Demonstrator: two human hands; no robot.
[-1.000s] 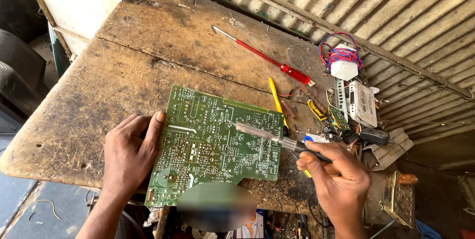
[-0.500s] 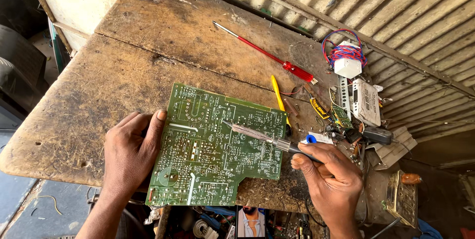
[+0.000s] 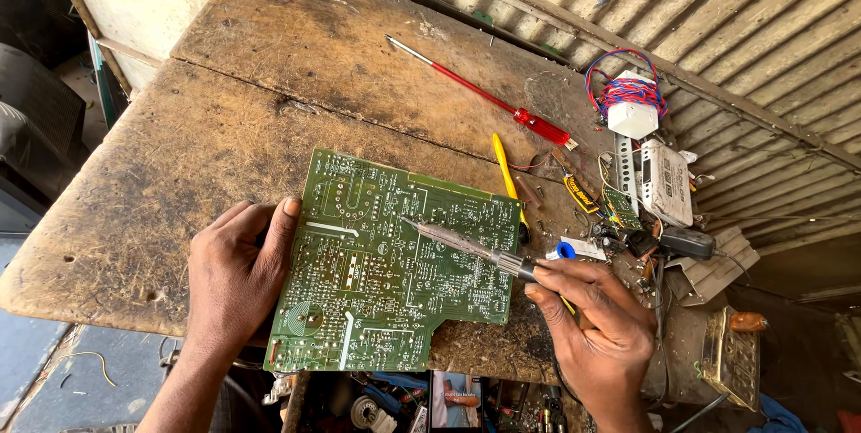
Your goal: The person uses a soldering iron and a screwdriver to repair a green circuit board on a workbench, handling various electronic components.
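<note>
Left hand (image 3: 235,279) flat, fingers spread, pressing circuit board (image 3: 395,263) edge; right hand (image 3: 596,321) pinching soldering iron (image 3: 466,245), tip on board.

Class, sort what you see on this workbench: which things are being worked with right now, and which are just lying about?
In use:
green circuit board, steadied by the left hand
soldering iron, held in the right hand, tip on the board

Lying about:
red screwdriver
yellow-handled tool
coil of red and blue wire
small white box
</note>
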